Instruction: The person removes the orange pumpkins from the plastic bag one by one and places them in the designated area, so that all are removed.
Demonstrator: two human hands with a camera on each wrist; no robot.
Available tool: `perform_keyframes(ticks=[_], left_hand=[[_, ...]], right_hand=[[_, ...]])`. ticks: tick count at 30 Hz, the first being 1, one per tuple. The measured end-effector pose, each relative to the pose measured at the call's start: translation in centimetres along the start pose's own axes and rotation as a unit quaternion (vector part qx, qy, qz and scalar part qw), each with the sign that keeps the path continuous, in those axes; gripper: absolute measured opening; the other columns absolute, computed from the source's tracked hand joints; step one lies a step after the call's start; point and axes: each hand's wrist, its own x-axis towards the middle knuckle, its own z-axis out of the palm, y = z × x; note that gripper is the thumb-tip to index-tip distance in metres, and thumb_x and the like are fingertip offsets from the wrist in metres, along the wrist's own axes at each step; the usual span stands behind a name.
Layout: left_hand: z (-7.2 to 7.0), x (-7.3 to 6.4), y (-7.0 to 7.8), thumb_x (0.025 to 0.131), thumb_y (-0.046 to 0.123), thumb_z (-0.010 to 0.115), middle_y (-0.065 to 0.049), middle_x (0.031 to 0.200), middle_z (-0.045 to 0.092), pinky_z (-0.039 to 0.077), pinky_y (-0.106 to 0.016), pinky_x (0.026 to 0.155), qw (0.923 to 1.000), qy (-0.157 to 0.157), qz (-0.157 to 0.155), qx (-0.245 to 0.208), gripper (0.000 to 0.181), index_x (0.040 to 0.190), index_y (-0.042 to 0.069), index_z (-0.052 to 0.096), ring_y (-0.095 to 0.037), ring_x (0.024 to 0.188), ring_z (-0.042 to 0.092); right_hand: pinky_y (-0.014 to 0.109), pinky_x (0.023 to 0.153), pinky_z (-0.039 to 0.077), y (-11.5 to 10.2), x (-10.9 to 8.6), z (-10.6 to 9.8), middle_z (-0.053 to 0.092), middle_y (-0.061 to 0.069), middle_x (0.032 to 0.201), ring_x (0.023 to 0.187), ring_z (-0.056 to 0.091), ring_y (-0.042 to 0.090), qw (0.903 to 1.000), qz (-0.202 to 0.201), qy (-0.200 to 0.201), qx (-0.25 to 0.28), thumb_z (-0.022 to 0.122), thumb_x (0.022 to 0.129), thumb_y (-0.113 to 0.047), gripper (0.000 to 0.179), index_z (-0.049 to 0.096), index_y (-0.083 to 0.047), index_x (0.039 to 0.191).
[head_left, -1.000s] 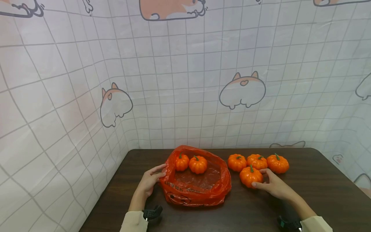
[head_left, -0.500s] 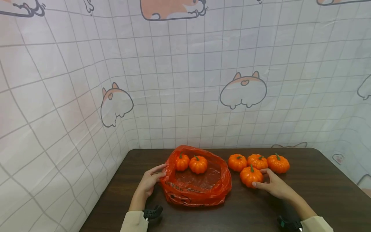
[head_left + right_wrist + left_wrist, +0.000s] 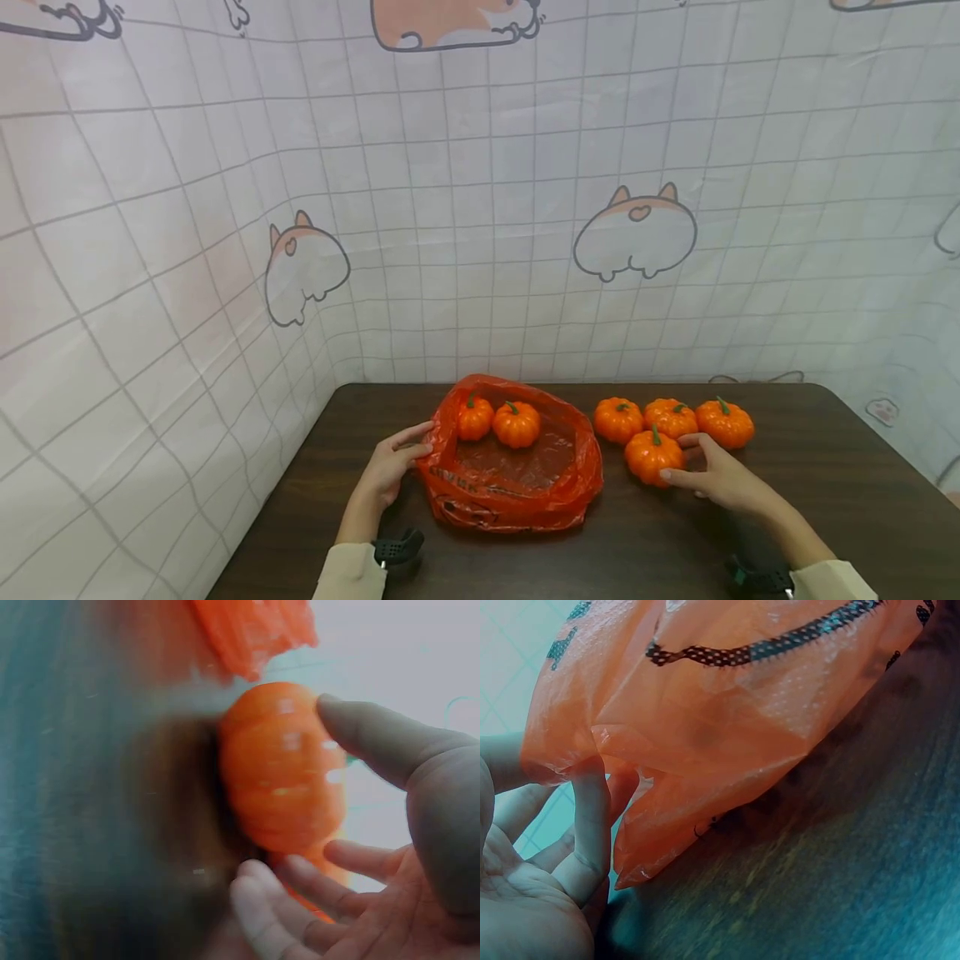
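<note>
A red plastic bag (image 3: 510,510) with black print sits wide open on the dark table, two small orange pumpkins (image 3: 517,425) inside it. My left hand (image 3: 390,467) pinches its left rim; in the left wrist view the fingers (image 3: 592,825) are bent at the crumpled film (image 3: 697,712). Right of the bag stands a ribbed orange pumpkin (image 3: 654,457) with a green stem. My right hand (image 3: 716,477) is at its right side, thumb and fingers spread and loosely bent. In the right wrist view the thumb tip is right at the edge of this pumpkin (image 3: 281,765).
Behind the near pumpkin stand three more: a left pumpkin (image 3: 618,420), a middle pumpkin (image 3: 671,418) and a right pumpkin (image 3: 724,423). A white grid-patterned cloth (image 3: 465,250) with cartoon dogs hangs behind the table (image 3: 660,558) and along its left side.
My right hand has drawn back slightly to the right from the near pumpkin. The view has shifted a little; the left hand keeps its hold on the bag.
</note>
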Motion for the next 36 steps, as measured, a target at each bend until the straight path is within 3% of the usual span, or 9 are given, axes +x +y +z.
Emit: perform_keyframes(ticks=[6, 12, 16, 21, 27, 30, 36], left_hand=[[0.0, 0.2, 0.0, 0.096, 0.009, 0.068, -0.008, 0.12, 0.072, 0.053, -0.032, 0.08, 1.0, 0.001, -0.002, -0.003, 0.044, 0.139, 0.009, 0.064, -0.013, 0.089, 0.068], [-0.1, 0.1, 0.0, 0.097, 0.01, 0.067, -0.013, 0.13, 0.067, 0.052, -0.032, 0.082, 1.0, -0.003, 0.001, -0.002, 0.044, 0.141, 0.01, 0.063, -0.013, 0.092, 0.068], [-0.1, 0.1, 0.0, 0.097, 0.009, 0.067, -0.016, 0.135, 0.064, 0.052, -0.032, 0.081, 1.0, -0.002, 0.0, -0.004, 0.043, 0.14, 0.01, 0.064, -0.014, 0.091, 0.067], [-0.1, 0.0, -0.1, 0.097, 0.009, 0.067, -0.017, 0.138, 0.062, 0.052, -0.032, 0.08, 1.0, -0.001, 0.0, -0.004, 0.043, 0.139, 0.01, 0.064, -0.014, 0.091, 0.067], [-0.3, 0.0, -0.1, 0.097, 0.009, 0.068, -0.011, 0.123, 0.07, 0.053, -0.032, 0.08, 1.0, 0.003, -0.002, -0.005, 0.043, 0.14, 0.009, 0.064, -0.014, 0.09, 0.068], [-0.4, 0.0, -0.2, 0.097, 0.009, 0.067, -0.008, 0.118, 0.072, 0.053, -0.031, 0.081, 0.9999, 0.007, -0.004, -0.007, 0.043, 0.14, 0.008, 0.064, -0.014, 0.091, 0.068], [-0.3, -0.1, -0.2, 0.097, 0.01, 0.068, -0.012, 0.124, 0.07, 0.053, -0.031, 0.081, 1.0, 0.0, -0.004, -0.005, 0.043, 0.139, 0.009, 0.064, -0.016, 0.093, 0.068]], right_hand=[[0.039, 0.079, 0.054, -1.8, -0.8, -1.4, 0.051, 0.033, 0.134, 0.105, 0.062, 0.031, 0.9992, -0.011, -0.004, -0.039, 0.071, 0.095, -0.038, 0.075, 0.037, 0.01, 0.142], [0.04, 0.084, 0.055, -4.8, -1.7, -0.9, 0.054, 0.029, 0.136, 0.115, 0.06, 0.035, 0.9968, -0.056, 0.018, -0.053, 0.069, 0.097, -0.038, 0.066, 0.044, 0.005, 0.14], [0.033, 0.079, 0.055, -6.8, -1.5, 0.8, 0.057, 0.023, 0.134, 0.111, 0.06, 0.028, 0.993, -0.111, 0.021, -0.035, 0.071, 0.096, -0.035, 0.058, 0.048, -0.002, 0.139], [0.03, 0.082, 0.056, -8.7, 0.1, 3.6, 0.058, 0.019, 0.133, 0.108, 0.061, 0.026, 0.987, -0.161, 0.008, 0.001, 0.074, 0.095, -0.034, 0.054, 0.052, -0.009, 0.137], [0.037, 0.08, 0.056, -11.0, 2.7, 7.5, 0.058, 0.018, 0.132, 0.111, 0.061, 0.028, 0.9864, -0.148, -0.01, 0.072, 0.075, 0.094, -0.032, 0.051, 0.052, -0.013, 0.136], [0.042, 0.088, 0.056, -11.8, 4.1, 9.5, 0.057, 0.019, 0.134, 0.118, 0.059, 0.033, 0.9848, -0.143, -0.011, 0.098, 0.075, 0.094, -0.03, 0.053, 0.051, -0.009, 0.136], [0.054, 0.104, 0.049, -12.5, 6.5, 12.1, 0.05, 0.02, 0.144, 0.13, 0.054, 0.04, 0.9891, -0.122, -0.011, 0.082, 0.077, 0.092, -0.032, 0.063, 0.047, -0.006, 0.142]])
